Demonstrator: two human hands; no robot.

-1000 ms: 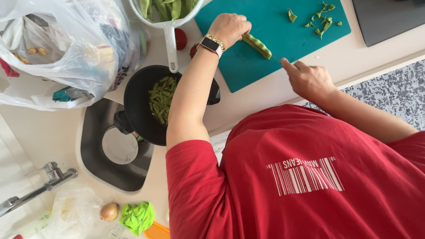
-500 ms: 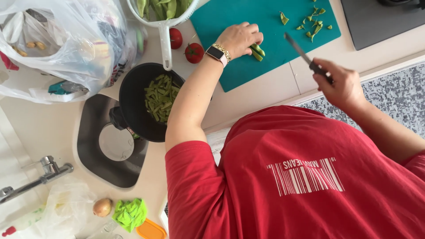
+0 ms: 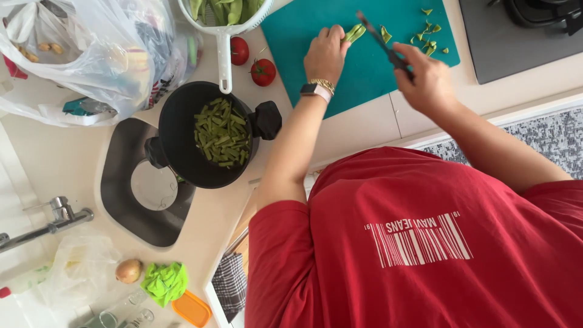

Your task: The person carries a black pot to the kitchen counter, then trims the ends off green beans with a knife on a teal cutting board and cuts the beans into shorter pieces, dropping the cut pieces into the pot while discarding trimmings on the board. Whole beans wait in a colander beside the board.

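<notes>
The left hand (image 3: 326, 53) pinches a green bean pod (image 3: 353, 33) at its fingertips on the teal cutting board (image 3: 370, 73); the pod sticks out past the fingers, its long axis slanting up and to the right. The right hand (image 3: 425, 79) is clamped on a knife (image 3: 379, 39), whose blade slants up-left and meets the pod's far end.

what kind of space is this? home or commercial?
Most likely a home kitchen: a small sink with tap set in a pale counter, a hob corner, and a teal cutting board where the left hand holds green beans and the right hand a knife.
</notes>
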